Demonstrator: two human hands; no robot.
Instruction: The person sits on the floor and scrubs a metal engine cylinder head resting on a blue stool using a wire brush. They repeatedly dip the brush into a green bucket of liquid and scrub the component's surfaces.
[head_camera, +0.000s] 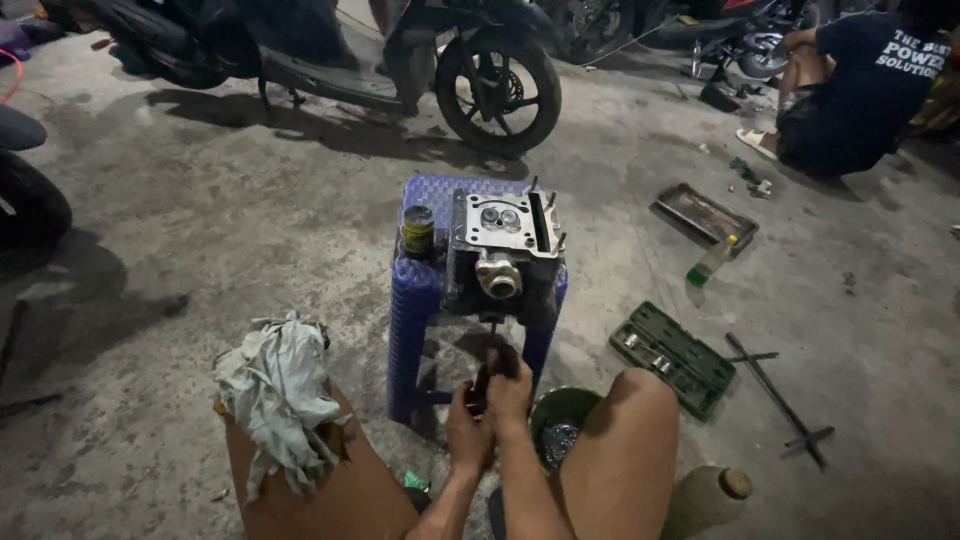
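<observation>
I read the step in hand as work on the front underside of the grey metal engine cylinder head (503, 250), which sits on the blue woven plastic stool (415, 300) serving as a worktop between the knees. My left hand (468, 432) and right hand (508, 388) are stacked close together just below the stool's front edge, both wrapped round a thin dark tool shaft (492, 345) that rises to the head's lower face. The fingers of both hands are curled tight on that shaft; it may be a screwdriver or a small driver, but the dim view does not let me say which.

The next move, as I judge it, calls for a steady straight push along the shaft while the head stays put on the stool, since nothing visibly clamps it there.

The head stands with its flat face up, two round valve seats showing, thin studs poking up at the right edge and a pale round port facing me. A small yellow-and-black tin (417, 230) stands just beside it on the stool. A crumpled grey rag (280, 390) lies on my left knee, and a green bowl (560, 415) sits on the concrete floor (200, 260) near the right one.
</observation>
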